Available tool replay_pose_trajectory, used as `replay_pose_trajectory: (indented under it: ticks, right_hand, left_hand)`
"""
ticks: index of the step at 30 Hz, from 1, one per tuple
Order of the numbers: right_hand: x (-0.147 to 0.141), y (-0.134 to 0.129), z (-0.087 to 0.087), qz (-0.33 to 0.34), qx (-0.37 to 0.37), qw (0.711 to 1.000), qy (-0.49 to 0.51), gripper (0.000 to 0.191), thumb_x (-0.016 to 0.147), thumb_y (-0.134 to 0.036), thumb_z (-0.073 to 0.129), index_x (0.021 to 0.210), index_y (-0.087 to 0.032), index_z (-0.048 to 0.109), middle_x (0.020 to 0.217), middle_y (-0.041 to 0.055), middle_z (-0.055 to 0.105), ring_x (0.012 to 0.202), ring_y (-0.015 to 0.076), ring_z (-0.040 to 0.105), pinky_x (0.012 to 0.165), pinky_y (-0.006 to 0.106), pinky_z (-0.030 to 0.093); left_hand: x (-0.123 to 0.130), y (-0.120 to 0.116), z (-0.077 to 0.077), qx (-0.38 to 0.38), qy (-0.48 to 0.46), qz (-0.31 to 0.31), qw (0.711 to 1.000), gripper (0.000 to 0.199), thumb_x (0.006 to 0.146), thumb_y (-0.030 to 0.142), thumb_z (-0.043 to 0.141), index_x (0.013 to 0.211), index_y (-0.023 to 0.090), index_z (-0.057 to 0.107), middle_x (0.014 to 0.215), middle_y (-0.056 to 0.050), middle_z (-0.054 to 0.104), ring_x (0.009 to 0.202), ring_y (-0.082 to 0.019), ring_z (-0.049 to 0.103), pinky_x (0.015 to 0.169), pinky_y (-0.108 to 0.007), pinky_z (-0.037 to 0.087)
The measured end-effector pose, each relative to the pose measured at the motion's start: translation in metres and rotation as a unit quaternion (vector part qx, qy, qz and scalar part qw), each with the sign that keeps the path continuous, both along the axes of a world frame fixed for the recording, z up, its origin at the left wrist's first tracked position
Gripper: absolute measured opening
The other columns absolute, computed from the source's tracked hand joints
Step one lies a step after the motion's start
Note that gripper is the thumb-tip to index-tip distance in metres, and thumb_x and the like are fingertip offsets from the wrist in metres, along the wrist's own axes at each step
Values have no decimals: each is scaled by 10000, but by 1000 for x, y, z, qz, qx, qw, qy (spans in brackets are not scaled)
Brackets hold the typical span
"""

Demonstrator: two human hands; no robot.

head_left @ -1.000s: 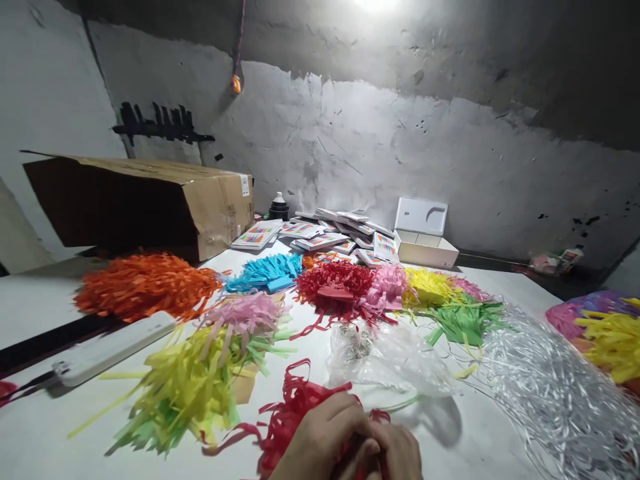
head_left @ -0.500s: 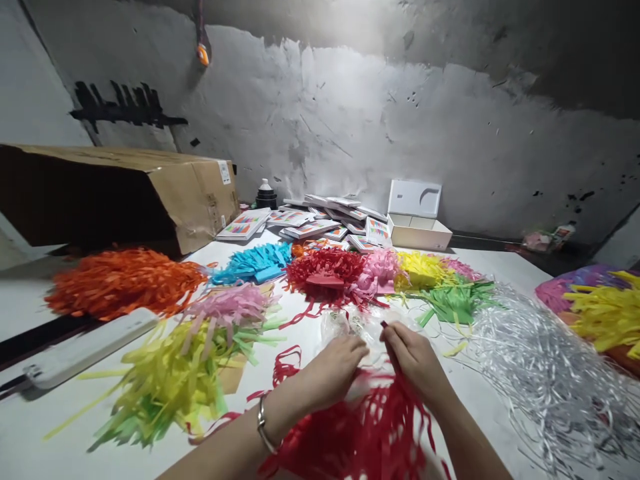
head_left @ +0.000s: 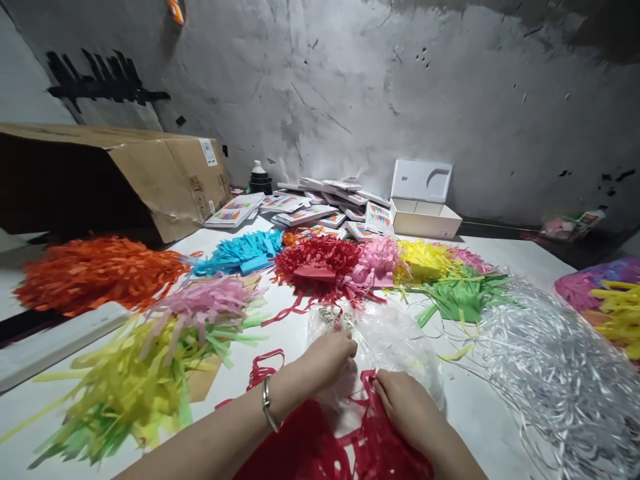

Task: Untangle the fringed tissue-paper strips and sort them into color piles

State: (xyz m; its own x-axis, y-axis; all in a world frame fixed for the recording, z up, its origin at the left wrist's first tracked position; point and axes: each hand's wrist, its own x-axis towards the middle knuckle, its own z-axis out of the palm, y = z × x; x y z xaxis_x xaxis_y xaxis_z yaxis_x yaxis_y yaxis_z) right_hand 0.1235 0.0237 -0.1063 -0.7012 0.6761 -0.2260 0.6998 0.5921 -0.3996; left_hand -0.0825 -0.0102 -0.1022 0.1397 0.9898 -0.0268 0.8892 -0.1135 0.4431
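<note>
A red fringed paper piece [head_left: 345,450] lies on the white table [head_left: 490,413] right in front of me. My right hand [head_left: 407,408] pinches its upper edge. My left hand [head_left: 327,357], with a metal bracelet on the wrist, reaches into a clear plastic bag [head_left: 395,343] that holds small metal pieces [head_left: 335,318]. The fingers are closed at the bag's opening; whether they hold anything is hidden.
Heaps of cut paper fringe cover the table: orange [head_left: 95,270], yellow-green [head_left: 135,380], blue [head_left: 240,253], red [head_left: 315,267], pink, yellow and green [head_left: 460,297]. Silver strips [head_left: 550,380] lie at the right. A cardboard box [head_left: 125,180], stacked packets [head_left: 310,210] and a white box [head_left: 423,217] stand behind.
Both hands rose from the near edge to the plastic bag. Now my right hand has dropped back onto the red fringe and my left has gone into the bag. The view tilted down.
</note>
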Motion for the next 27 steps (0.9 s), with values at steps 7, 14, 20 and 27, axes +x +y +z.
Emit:
replay_pose_trajectory:
  ticks: [7, 14, 20, 27]
  right_hand:
    - [-3, -3, 6, 4, 2, 1000, -28, 323, 1037, -236, 364, 950, -183, 671, 985, 109, 755, 879, 257, 696, 658, 298, 314]
    - [-2, -2, 2, 3, 7, 1000, -11, 330, 1038, -243, 361, 909, -189, 660, 942, 100, 755, 825, 252, 685, 630, 300, 281]
    - [3, 1, -3, 11, 4, 999, 32, 289, 1017, -215, 404, 848, -192, 638, 885, 80, 742, 788, 220, 662, 637, 285, 309]
    - [15, -5, 36, 8, 48, 978, 201, 345, 1067, -302, 294, 961, -207, 608, 918, 50, 645, 851, 170, 617, 771, 264, 442]
  left_hand:
    - [2, -5, -6, -1, 66, 22, 998, 142, 758, 35, 594, 782, 160, 658, 891, -79, 666, 781, -214, 598, 751, -323, 501]
    - [5, -7, -6, 36, -9, 37, 999, 179, 747, 6, 545, 786, 162, 623, 907, -69, 635, 827, -218, 612, 778, -335, 508]
    - [5, -11, 8, 64, -200, 47, 977, 159, 809, 57, 510, 903, 170, 573, 870, -40, 634, 759, -172, 641, 670, -276, 538]
    - [14, -46, 32, 67, -381, 31, 922, 47, 803, 141, 605, 838, 165, 586, 789, -1, 619, 651, -115, 605, 594, -213, 519]
